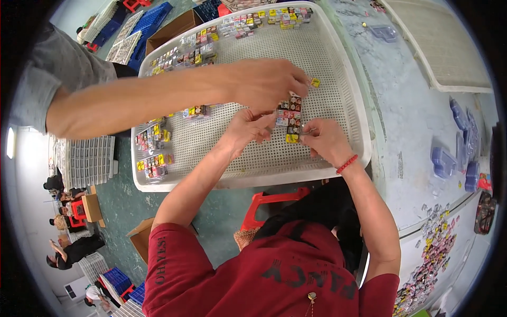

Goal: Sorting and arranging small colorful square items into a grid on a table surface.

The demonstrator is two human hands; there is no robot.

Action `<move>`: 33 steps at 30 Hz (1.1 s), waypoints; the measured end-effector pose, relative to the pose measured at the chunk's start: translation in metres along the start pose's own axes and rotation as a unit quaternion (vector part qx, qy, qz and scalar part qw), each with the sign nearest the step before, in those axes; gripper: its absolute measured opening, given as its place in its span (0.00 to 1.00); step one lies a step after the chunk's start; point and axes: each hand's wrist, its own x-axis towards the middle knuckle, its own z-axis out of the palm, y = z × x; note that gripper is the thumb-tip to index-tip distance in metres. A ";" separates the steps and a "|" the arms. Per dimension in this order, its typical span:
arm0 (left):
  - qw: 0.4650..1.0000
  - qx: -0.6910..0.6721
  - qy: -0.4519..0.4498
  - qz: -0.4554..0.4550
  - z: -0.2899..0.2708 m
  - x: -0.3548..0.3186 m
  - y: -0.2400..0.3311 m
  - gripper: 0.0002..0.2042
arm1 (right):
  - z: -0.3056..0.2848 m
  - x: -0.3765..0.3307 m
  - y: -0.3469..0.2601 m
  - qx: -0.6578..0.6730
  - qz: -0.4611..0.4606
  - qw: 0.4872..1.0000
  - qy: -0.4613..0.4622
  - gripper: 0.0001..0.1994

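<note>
A block of small square printed pieces [293,113], coloured black, red, white and yellow, lies over the white perforated tray [222,183]. My right hand [328,140], with a red bead bracelet [347,164], pinches the block's right edge near the yellow end. On its left side, my left hand [245,129] has thumb and fingers apart, close to the edge; whether they touch it is unclear. Another person's hand [266,84] reaches in from the left over the block's far end. One yellow piece [315,83] is by that hand's fingertips.
Groups of similar pieces in clear packs [153,165] line the tray's left and far sides. At right, the pale table [400,121] carries clear plastic shells [443,161], a pile of loose pieces [435,248] and another white tray [441,45]. A red stool [256,203] stands below.
</note>
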 end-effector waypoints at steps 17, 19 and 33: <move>0.997 0.055 0.001 0.054 0.004 0.007 -0.011 0.04 | 0.018 0.026 -0.009 -0.320 -0.317 0.857 0.252 0.11; 0.996 0.065 0.011 0.060 0.005 0.007 -0.013 0.04 | 0.020 0.027 -0.006 -0.336 -0.309 0.855 0.244 0.12; 0.986 0.139 0.015 0.087 0.002 0.008 -0.015 0.08 | 0.023 0.036 -0.007 -0.364 -0.323 0.849 0.206 0.15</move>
